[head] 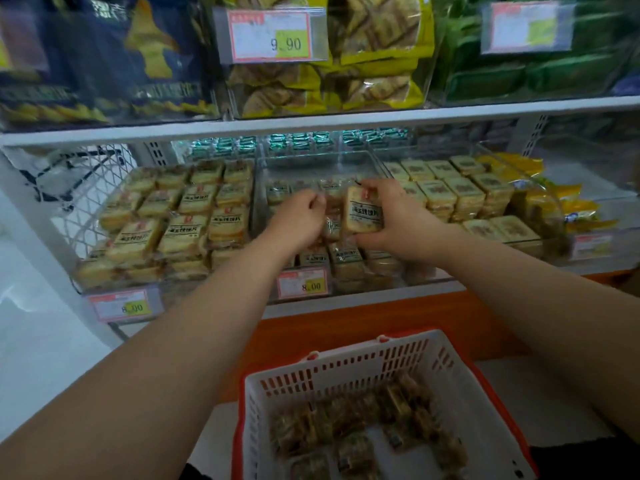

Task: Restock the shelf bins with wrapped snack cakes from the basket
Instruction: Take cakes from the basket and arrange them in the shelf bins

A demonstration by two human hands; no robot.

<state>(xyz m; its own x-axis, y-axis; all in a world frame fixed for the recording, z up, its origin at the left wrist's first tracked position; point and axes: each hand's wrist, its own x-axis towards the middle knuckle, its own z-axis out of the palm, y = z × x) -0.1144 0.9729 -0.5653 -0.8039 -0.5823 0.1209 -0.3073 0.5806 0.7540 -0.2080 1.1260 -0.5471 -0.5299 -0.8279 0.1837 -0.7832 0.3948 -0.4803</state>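
Note:
Both my hands reach into the middle clear shelf bin (pixel 263 188). My right hand (pixel 391 220) grips a wrapped snack cake (pixel 362 211), tan with dark print, held upright above the cakes lying in the bin. My left hand (pixel 301 218) sits just left of it with fingers curled, thumb and finger pinched at the wrapper edges of cakes beside it; what it holds is partly hidden. Below, a white basket (pixel 346 368) with red handles holds several wrapped cakes (pixel 367 424) on its bottom.
The left bin (pixel 166 220) and the right bin (pixel 460 199) are filled with rows of similar cakes. Price tags (pixel 302 284) hang on the bin fronts. The upper shelf (pixel 311 124) carries bagged snacks. An orange base panel (pixel 346 327) runs under the shelf.

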